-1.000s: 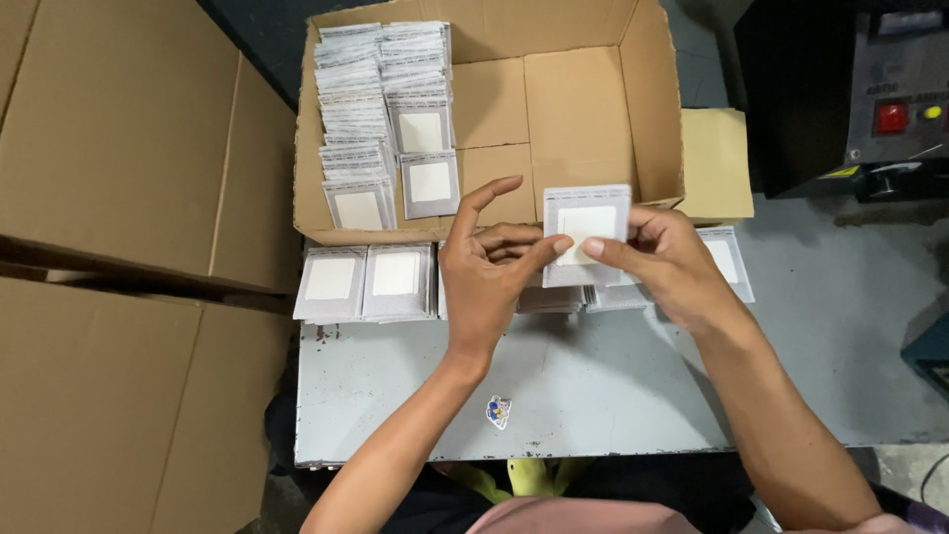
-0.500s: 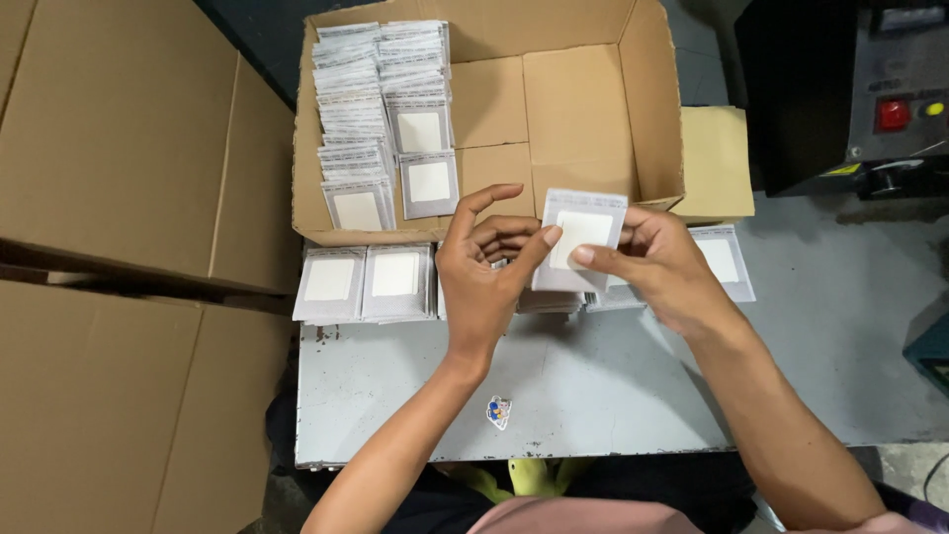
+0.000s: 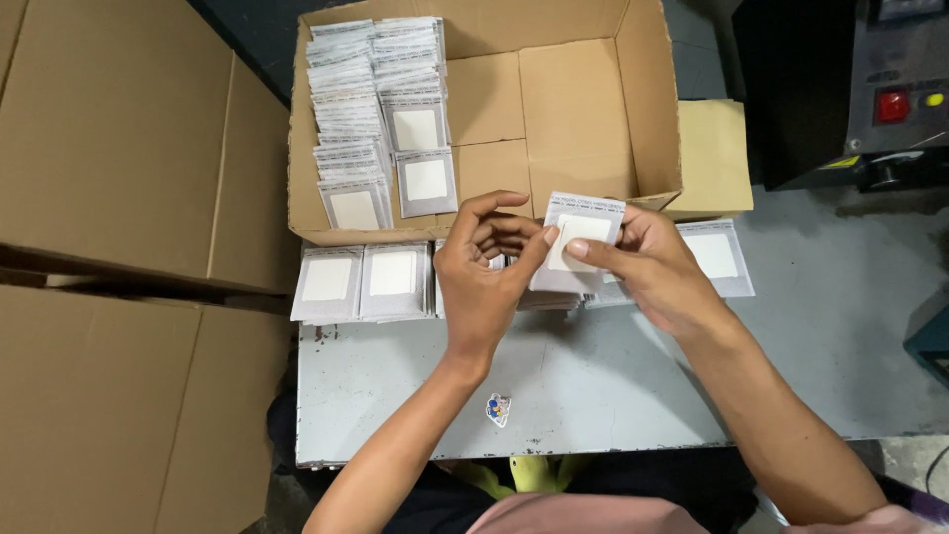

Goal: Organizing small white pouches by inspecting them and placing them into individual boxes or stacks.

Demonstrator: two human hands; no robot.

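Gripping one flat grey packet point(image 3: 578, 229) between left hand point(image 3: 484, 272) and right hand point(image 3: 647, 262)

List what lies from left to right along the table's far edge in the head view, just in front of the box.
Two flat packets side by side → left hand → packet held in both hands → right hand → a single packet on the table.

Even overhead light falls bright and sharp on the grey table point(image 3: 613, 386), corners dim, hardly any glare.
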